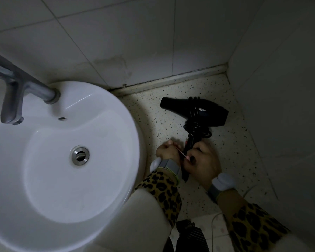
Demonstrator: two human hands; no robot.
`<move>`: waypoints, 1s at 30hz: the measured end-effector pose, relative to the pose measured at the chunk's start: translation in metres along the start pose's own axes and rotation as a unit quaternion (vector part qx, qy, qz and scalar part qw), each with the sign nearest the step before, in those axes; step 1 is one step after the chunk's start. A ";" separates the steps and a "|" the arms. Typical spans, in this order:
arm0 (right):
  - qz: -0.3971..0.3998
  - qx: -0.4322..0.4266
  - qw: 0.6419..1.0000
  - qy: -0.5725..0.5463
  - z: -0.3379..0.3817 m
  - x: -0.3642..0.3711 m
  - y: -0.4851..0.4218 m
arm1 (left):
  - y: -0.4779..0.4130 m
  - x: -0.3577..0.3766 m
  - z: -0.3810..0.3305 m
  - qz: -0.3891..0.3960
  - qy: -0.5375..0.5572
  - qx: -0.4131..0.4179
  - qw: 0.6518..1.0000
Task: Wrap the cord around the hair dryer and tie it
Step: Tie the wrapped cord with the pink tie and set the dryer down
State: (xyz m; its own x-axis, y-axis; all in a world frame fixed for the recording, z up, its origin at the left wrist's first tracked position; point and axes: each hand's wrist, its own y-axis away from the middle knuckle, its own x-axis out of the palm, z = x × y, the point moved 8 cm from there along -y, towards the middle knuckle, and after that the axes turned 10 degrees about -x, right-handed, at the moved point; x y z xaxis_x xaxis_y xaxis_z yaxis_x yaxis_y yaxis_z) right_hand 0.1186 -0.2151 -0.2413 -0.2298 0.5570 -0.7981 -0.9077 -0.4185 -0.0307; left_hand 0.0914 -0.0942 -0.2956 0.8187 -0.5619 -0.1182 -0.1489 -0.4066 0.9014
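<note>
A black hair dryer (204, 110) lies on the speckled counter (225, 142), nozzle to the left, handle toward me. Its black cord (195, 124) is wound in several loops around the body and the top of the handle. A thin pinkish tie (182, 153) is stretched taut between my two hands across the lower handle. My left hand (167, 150) pinches one end of the tie, left of the handle. My right hand (204, 160) pinches the other end and rests against the handle. The handle's lower part is partly hidden by my fingers.
A round white basin (44, 179) with a metal tap (16, 88) fills the left side. Tiled walls close the counter at the back and right. A thin pale cable (214, 220) trails at the lower right, and dark striped cloth (191, 231) shows below.
</note>
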 end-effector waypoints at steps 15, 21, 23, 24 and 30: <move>0.004 0.007 0.999 -0.032 -0.004 0.007 -0.001 | -0.019 0.018 0.016 0.112 0.052 -0.128 0.984; -0.005 0.012 0.999 -0.031 -0.003 0.004 0.009 | 0.012 0.004 0.001 0.215 -0.122 -0.044 0.968; 0.002 0.001 1.000 -0.029 -0.002 0.001 0.010 | 0.019 0.004 0.002 0.227 -0.197 -0.020 0.954; 0.004 -0.004 1.000 -0.030 -0.001 0.000 0.010 | 0.019 0.002 0.002 0.219 -0.233 -0.001 0.948; 0.009 0.016 0.999 -0.033 -0.004 -0.004 0.019 | 0.011 -0.006 0.009 0.148 -0.375 0.073 0.912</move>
State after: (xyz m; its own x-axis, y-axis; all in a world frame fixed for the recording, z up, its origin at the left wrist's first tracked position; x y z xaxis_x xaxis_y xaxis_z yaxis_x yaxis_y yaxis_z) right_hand 0.1036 -0.2283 -0.2412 -0.2669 0.5962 -0.7572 -0.9138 -0.4060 0.0024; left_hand 0.0796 -0.1015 -0.2891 0.1299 -0.9752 -0.1793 -0.4191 -0.2179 0.8814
